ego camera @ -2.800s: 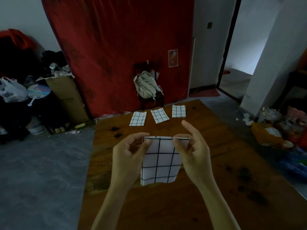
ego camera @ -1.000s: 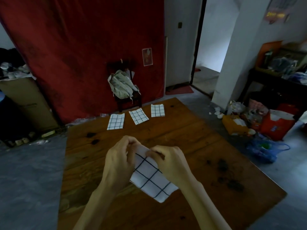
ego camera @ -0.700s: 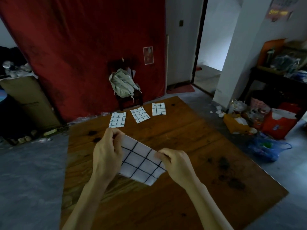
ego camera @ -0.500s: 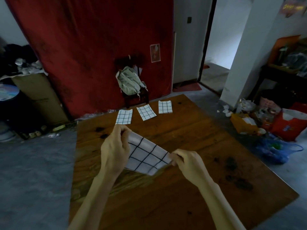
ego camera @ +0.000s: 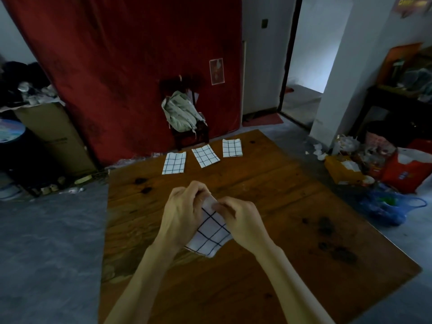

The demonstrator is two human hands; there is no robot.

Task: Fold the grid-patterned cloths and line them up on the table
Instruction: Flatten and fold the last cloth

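I am seeing the left hand [ego camera: 181, 212] and right hand [ego camera: 240, 219] pinching one grid cloth [ego camera: 210, 235] above the table [ego camera: 280, 206], nearer me than three folded cloths [ego camera: 203, 155].

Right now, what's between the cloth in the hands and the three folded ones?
Only bare wooden table, in the head view, between the held cloth and the folded row.

I am finding nothing here that I can actually read. The cardboard box [ego camera: 55, 134] to my left is carrying a line of dark print on its side, but it is blurring too much to make out. The small poster [ego camera: 217, 71] on the red curtain [ego camera: 131, 66] and the sign [ego camera: 412, 5] high on the right wall are showing marks too faint to read. The red bag [ego camera: 411, 169] is bearing a small blue label, also illegible.
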